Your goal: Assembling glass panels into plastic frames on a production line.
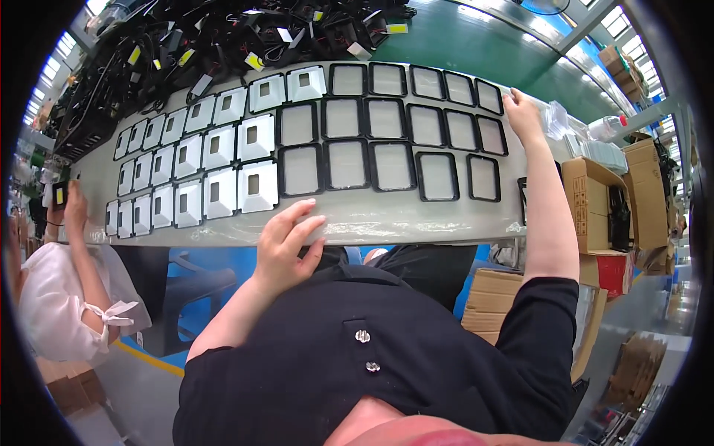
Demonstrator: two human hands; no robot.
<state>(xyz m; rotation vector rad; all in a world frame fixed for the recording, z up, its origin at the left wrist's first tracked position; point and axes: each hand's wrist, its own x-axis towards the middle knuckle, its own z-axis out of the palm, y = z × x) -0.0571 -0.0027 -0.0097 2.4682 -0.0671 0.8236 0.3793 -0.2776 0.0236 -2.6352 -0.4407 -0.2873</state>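
Note:
Rows of rectangular black frames lie flat on the table point(349, 223). Those toward the left hold white, sloped-sided pieces point(254, 199), each with a brownish rectangular window. Toward the right, the black frames point(421, 178) have only pale, flat middles. My right hand point(523, 119) reaches to the far right end of the back row. Its fingers are closed at the edge of the last black frame point(501, 102) there, though the grip is partly hidden. My left hand point(286, 241) hovers by the table's near edge, below the front row, fingers apart with nothing in them.
A heap of black cables and parts point(245, 37) with yellow and white labels covers the back left. At the left, a person in a white top point(67, 297) holds a small black item point(59, 195). Clear plastic pieces point(595, 152) and cardboard boxes point(587, 201) stand right.

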